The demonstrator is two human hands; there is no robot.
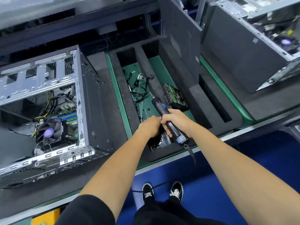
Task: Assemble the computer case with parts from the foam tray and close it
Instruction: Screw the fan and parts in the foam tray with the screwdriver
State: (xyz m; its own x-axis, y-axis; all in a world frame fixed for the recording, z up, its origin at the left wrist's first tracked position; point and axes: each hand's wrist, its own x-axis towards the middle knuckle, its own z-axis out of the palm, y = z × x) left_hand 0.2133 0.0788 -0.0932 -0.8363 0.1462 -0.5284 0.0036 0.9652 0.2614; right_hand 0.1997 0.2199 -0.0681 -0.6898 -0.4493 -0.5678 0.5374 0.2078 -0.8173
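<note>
Both forearms reach out from the near edge and meet over the near end of the foam tray. The right hand is wrapped around a corded electric screwdriver, whose long axis runs from near right to far left, bit end pointing away over the tray. The left hand is curled in a fist just beside it, knuckles touching the right hand's fingers; whether it pinches a screw or anything else I cannot tell. A metal part shows beneath the hands in the tray's near pocket.

Left of both hands, across a strip of dark foam, the open computer case lies on the table, its opening facing up with the fan and wiring exposed. The left hand is the nearer to it, so the coming move probably swings leftward.

Farther along the tray lie a loose cable bundle and a drive. A dark side panel stands upright in the tray's right slot. A second case sits far right. The case's raised right wall stands between the hands and its interior.
</note>
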